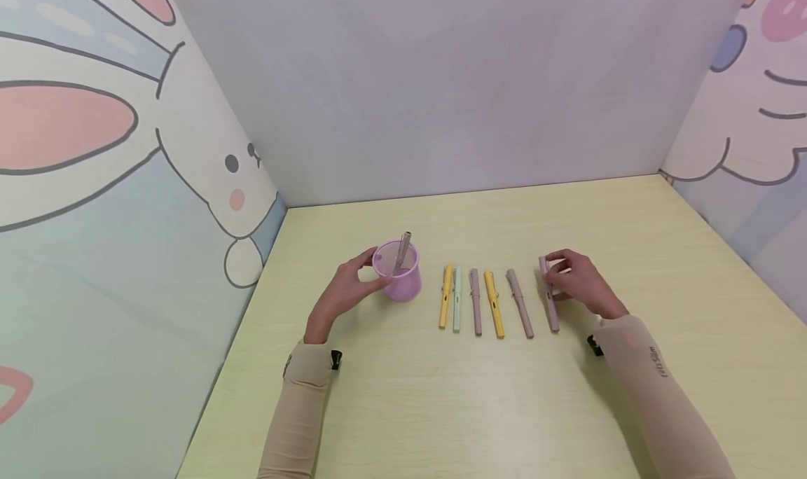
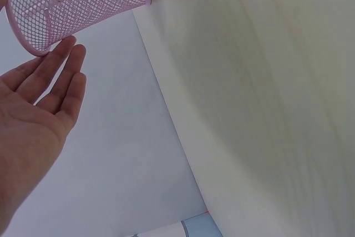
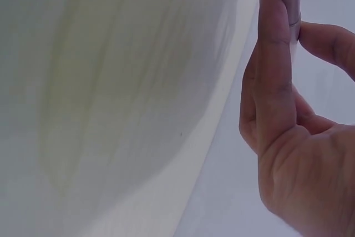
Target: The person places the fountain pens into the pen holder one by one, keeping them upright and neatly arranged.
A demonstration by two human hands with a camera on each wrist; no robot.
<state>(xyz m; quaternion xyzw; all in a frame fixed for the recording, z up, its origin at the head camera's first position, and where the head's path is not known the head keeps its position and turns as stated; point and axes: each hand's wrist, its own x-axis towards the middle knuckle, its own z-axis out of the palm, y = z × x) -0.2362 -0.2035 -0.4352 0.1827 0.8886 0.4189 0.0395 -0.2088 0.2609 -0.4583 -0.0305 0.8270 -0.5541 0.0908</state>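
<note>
While the left hand [image 1: 345, 291] rests open-fingered against the pink mesh cup [image 1: 398, 270] on the table [image 1: 441, 395], the right hand [image 1: 576, 279] pinches the rightmost mauve pen [image 1: 549, 295] — the end of the pen row.

On the pale yellow-green wooden table [image 1: 479, 409] we see five pens lying in a row: a yellow pen [image 1: 445, 296], a mint-green pen [image 1: 457, 300], a mauve pen [image 1: 476, 302], another yellow pen [image 1: 494, 303] and, it seems, a second mauve pen [image 1: 520, 302]. Cartoon-rabbit wall panels [image 1: 126, 185] stand at the sides.
</note>
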